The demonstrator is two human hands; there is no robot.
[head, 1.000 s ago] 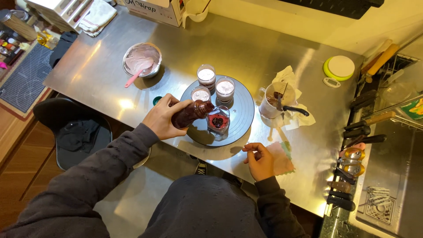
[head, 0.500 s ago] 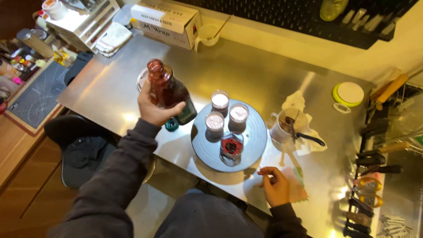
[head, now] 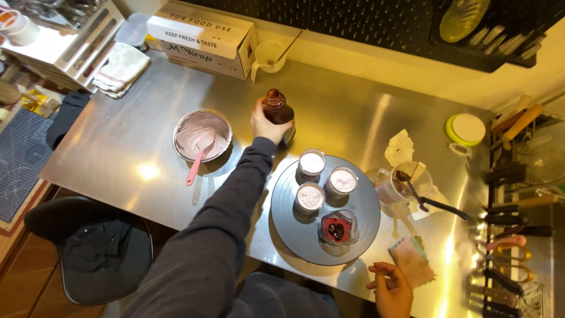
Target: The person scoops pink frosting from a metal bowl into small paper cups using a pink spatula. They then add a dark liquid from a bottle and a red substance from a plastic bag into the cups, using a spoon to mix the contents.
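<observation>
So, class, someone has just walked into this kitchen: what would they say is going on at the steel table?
A person's left hand grips a dark bottle, upright on the steel table beside a bowl of pinkish cream with a pink spatula. Four small cups sit on a round grey tray; one holds red filling. The right hand rests near a cloth.

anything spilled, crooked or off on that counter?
Mostly tidy. One oddity: three of the four cups on the round grey tray hold pale cream, while the front cup holds dark red filling. Crumpled paper lies beside the measuring cup. No spill visible; left hand holds the bottle upright.
</observation>
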